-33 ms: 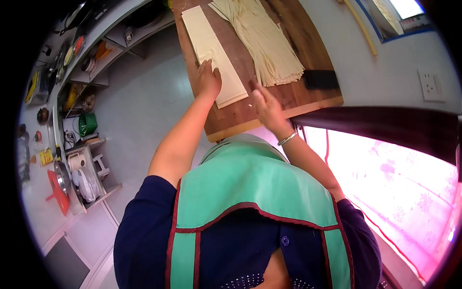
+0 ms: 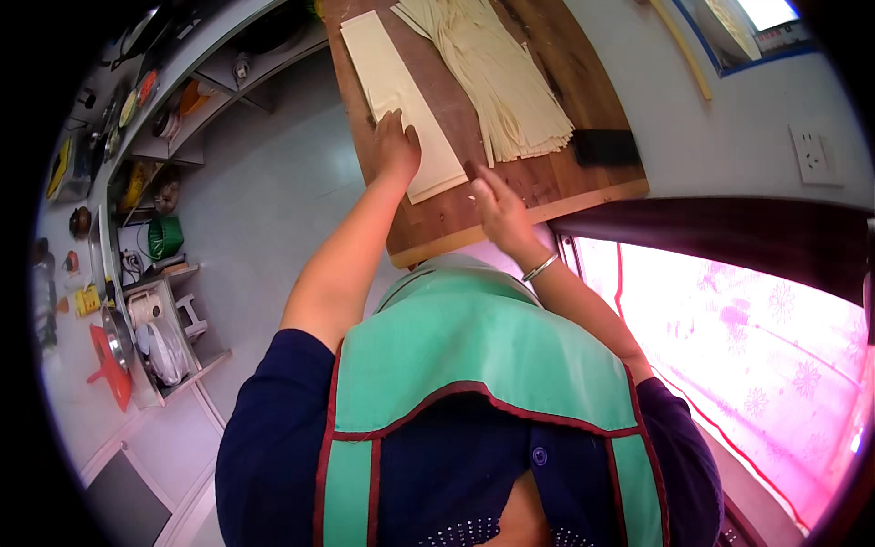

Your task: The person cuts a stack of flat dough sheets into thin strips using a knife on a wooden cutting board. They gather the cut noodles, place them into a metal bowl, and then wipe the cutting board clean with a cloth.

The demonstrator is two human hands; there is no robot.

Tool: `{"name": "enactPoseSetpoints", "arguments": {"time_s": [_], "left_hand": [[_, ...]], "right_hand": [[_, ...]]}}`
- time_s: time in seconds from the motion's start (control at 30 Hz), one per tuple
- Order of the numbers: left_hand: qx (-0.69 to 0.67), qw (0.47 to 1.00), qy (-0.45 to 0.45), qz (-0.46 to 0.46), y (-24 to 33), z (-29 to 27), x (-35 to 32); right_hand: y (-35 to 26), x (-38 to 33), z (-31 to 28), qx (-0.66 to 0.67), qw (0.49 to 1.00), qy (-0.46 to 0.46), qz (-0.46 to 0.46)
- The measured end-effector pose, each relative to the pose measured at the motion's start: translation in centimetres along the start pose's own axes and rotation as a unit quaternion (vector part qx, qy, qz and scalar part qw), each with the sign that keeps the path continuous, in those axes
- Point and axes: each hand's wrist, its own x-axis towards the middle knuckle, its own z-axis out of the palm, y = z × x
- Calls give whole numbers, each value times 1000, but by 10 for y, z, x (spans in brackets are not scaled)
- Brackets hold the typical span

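A long folded sheet of pale dough (image 2: 421,137) lies on the brown wooden board (image 2: 437,226). My left hand (image 2: 396,150) rests on its left edge, fingers stretched forward over the dough. Beside the near right end of the sheet is my right hand (image 2: 503,211), a silver bangle on its wrist. Its fingers are closed, and a small dark thing (image 2: 470,170) shows at the fingertips; its kind is hard to make out. To the right of the sheet, a bundle of cut noodles (image 2: 510,100) is spread out, strands side by side.
A black rectangular object (image 2: 607,148) lies at the board's right edge. The wall with a white socket (image 2: 814,153) is on the right, above a bright pink patterned curtain (image 2: 756,365). Shelves (image 2: 187,150) with kitchen goods run along the left, including a green container (image 2: 165,237).
My right hand has shifted slightly left and nearer to me, toward the near end of the dough sheet. My left hand stays almost where it was on the dough.
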Motion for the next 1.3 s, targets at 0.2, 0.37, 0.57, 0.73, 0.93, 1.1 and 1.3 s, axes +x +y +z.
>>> {"name": "enactPoseSetpoints", "arguments": {"time_s": [0.2, 0.37, 0.57, 0.73, 0.93, 1.1, 1.3], "left_hand": [[88, 990, 22, 104, -22, 47, 16], [88, 986, 15, 138, -13, 65, 13], [153, 984, -56, 72, -30, 82, 5], [151, 984, 0, 96, -22, 90, -6], [184, 979, -15, 82, -22, 88, -6], [179, 980, -77, 49, 2, 74, -7], [-246, 952, -49, -175, -20, 77, 44]], "right_hand": [[11, -38, 14, -13, 1000, -21, -18], [35, -42, 9, -44, 999, 15, -21], [43, -40, 6, -50, 999, 2, 21], [55, -39, -1, -55, 998, -1, 20], [66, -32, 0, -50, 999, -3, 14], [57, 5, 5, -15, 1000, -2, 11], [58, 27, 14, 21, 999, 6, -25]]}}
